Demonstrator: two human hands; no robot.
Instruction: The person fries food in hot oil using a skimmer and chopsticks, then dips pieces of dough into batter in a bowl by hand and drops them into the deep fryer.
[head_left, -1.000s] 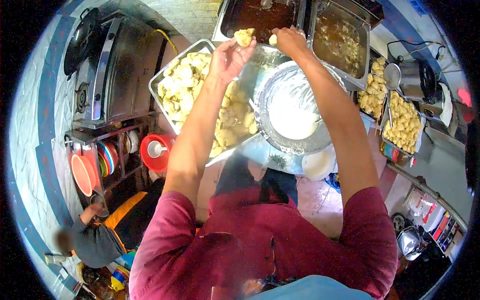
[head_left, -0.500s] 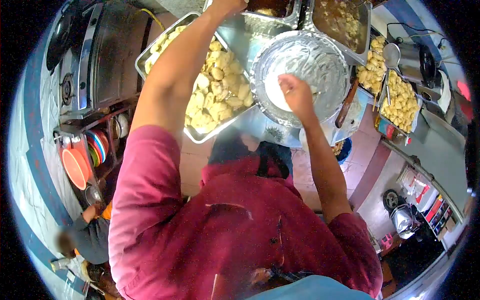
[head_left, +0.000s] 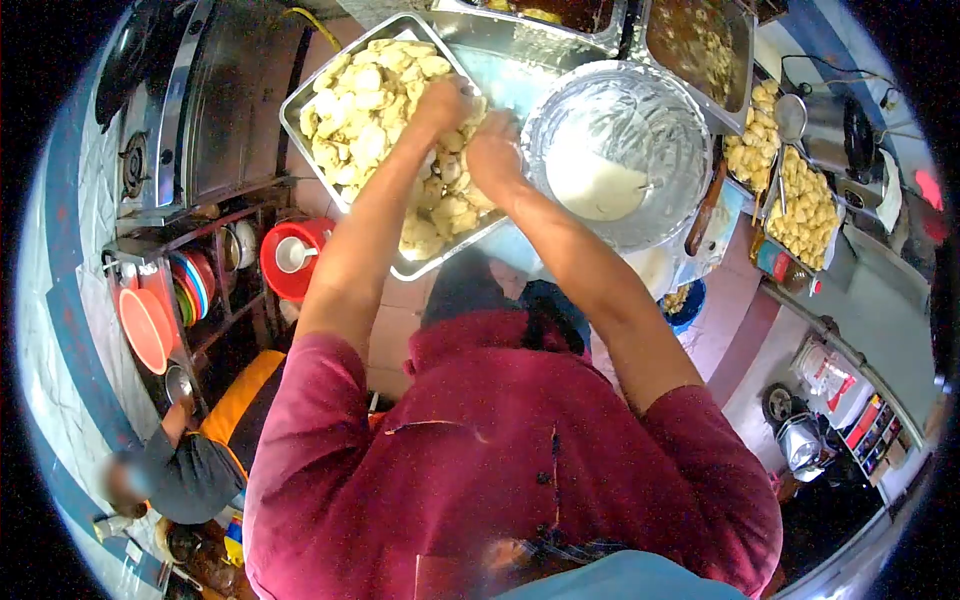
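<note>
A metal tray [head_left: 292, 118] holds many pale yellow, lumpy food pieces [head_left: 365, 105]; their kind is unclear. Over the tray's right half, my left hand [head_left: 441, 112] reaches down with fingers curled, and whatever it grips is hidden. My right hand [head_left: 495, 160] is close beside it, at the tray's right edge near the bowl. Its fingers are blurred and turned away. A large round bowl [head_left: 690, 170] stands to the right, its inner wall smeared white. Thick white batter [head_left: 600, 188] pools in its lower part.
Metal trays with brown liquid [head_left: 700, 50] stand at the back. Further right are more trays of yellow pieces [head_left: 800, 215] and a ladle [head_left: 790, 118]. A wooden handle [head_left: 706, 208] lies by the bowl. At left are a red bucket [head_left: 283, 272], a shelf of basins and another person [head_left: 190, 475].
My right hand has left the bowl and moved left to the tray. My left hand has come back from beyond the tray onto the pieces. The view has shifted slightly.
</note>
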